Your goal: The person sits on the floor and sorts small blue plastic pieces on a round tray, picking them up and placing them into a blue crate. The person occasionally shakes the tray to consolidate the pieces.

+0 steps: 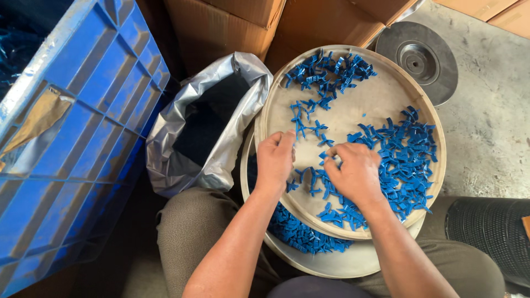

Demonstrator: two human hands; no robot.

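A round shallow beige tray (364, 99) rests tilted on my lap, strewn with small blue plastic pieces (408, 154). A second cluster of blue pieces (328, 72) lies at the tray's far side. My left hand (274, 157) rests on the tray's left rim, fingers curled, near a few blue pieces. My right hand (356, 171) lies in the middle of the tray with its fingertips pinched on a small blue piece. Under the tray sits a second round tray (342, 265) holding more blue pieces (298, 232).
A silver bag (187, 138) stands open to the left of the tray. A big blue plastic crate (72, 138) fills the left side. Cardboard boxes (232, 22) stand behind. A dark round disc (419, 58) lies on the concrete floor. A black ribbed cylinder (491, 232) lies at right.
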